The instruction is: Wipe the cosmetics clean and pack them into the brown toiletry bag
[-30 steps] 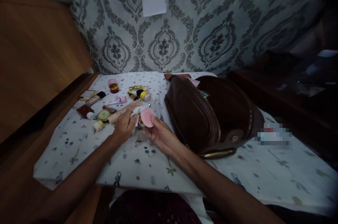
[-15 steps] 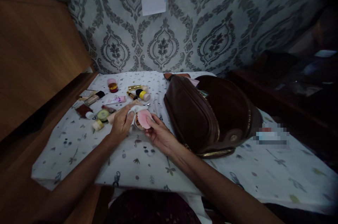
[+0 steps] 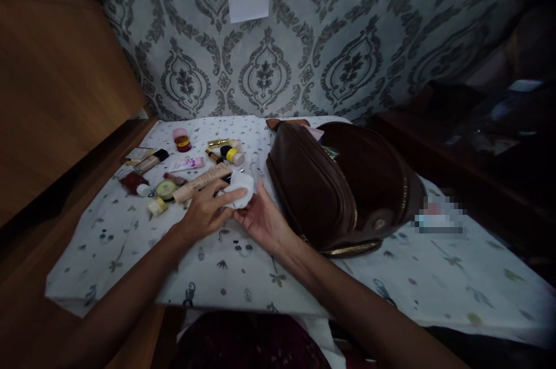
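Note:
My left hand presses a folded white wipe with its fingers over the top. Beneath it, my right hand is turned palm up, its fingers curled under the wipe around the round pink compact, which the wipe now hides. Just beyond my left hand lies a beige tube. A round greenish-lidded jar and a small cream-coloured jar sit to the left of it.
More cosmetics lie behind: a pink tube, a dark red jar, a foundation bottle, a dark red bottle and a yellow-banded bottle. A large brown bag stands open on the right. A wooden panel borders the left.
The white wipe has moved from beside the pink compact to on top of it, covering it. My left hand has shifted over it, and my right hand has turned palm up.

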Available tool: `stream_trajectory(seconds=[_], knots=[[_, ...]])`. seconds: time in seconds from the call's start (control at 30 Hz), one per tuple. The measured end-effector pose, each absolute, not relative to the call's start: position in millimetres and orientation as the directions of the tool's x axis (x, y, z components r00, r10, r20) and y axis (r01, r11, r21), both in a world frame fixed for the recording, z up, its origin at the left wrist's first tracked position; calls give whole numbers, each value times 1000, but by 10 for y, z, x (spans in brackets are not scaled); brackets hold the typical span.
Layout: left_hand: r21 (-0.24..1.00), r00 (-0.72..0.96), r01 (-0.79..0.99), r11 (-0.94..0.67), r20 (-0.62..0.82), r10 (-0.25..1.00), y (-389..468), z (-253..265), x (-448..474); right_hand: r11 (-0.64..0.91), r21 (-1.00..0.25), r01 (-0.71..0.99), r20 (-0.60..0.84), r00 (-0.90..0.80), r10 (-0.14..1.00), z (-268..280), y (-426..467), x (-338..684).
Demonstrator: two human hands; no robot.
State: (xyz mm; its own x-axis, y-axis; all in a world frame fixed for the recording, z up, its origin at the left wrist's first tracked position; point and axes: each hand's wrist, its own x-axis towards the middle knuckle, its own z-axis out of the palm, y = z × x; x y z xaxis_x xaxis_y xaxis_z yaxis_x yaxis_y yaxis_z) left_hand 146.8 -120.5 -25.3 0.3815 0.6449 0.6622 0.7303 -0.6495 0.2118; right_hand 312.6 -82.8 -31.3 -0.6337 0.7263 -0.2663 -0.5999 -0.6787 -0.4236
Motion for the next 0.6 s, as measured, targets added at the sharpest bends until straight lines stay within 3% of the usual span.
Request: stream_trajectory(seconds=[0.23, 0.43, 0.6], knots=[[240, 450, 671, -701, 619, 643, -1277, -122, 1551, -656, -429, -621, -222, -631, 743, -289, -834, 3136], [266, 499, 650, -712, 557, 664, -1297, -74, 1543, -661, -407, -630, -288, -598, 748, -252, -823, 3156], [322, 417, 685, -654, 563, 713, -1251, -96, 1436, -694, -393, -603, -260, -651, 713, -219, -840, 3184]])
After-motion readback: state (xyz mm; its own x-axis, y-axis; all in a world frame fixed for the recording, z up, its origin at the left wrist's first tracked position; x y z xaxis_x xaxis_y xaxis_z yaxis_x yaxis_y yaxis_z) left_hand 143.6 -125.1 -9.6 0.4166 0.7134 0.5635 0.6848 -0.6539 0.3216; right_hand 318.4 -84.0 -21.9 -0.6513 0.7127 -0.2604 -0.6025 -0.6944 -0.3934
